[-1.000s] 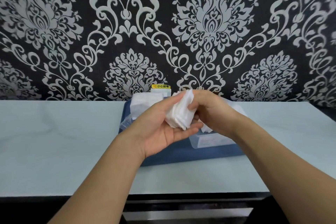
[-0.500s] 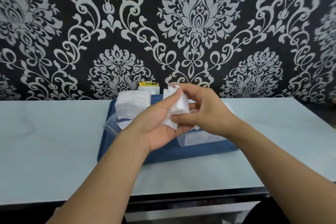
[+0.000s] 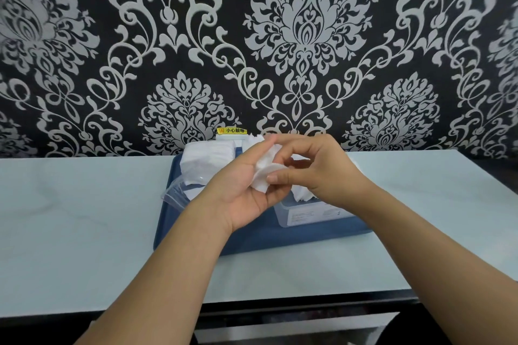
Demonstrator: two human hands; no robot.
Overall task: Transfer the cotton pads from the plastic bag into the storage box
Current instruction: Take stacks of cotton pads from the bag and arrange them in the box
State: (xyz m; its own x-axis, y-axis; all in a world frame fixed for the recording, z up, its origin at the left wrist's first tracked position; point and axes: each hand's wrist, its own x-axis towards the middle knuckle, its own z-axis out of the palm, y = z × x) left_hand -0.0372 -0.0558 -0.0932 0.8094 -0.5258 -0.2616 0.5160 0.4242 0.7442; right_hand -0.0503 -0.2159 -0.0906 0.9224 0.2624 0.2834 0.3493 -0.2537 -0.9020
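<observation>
A stack of white cotton pads [image 3: 265, 168] is held above a blue tray [image 3: 252, 241]. My left hand [image 3: 241, 190] cradles the stack from below, palm up. My right hand [image 3: 311, 168] pinches the pads between thumb and fingers. A clear plastic bag [image 3: 196, 173] with more white pads lies on the tray's left side. The translucent storage box [image 3: 308, 211] sits on the tray's right side beneath my right hand, and white pads [image 3: 304, 195] show over its rim.
The tray rests on a pale table [image 3: 84, 218] against a black-and-silver patterned wall. A white socket with a yellow warning label [image 3: 232, 131] sits on the wall behind the tray. The table's front edge lies close to me.
Both hands keep hold of the pad stack over the tray. My right hand's fingers have shifted on the pads, and the stack looks more rumpled.
</observation>
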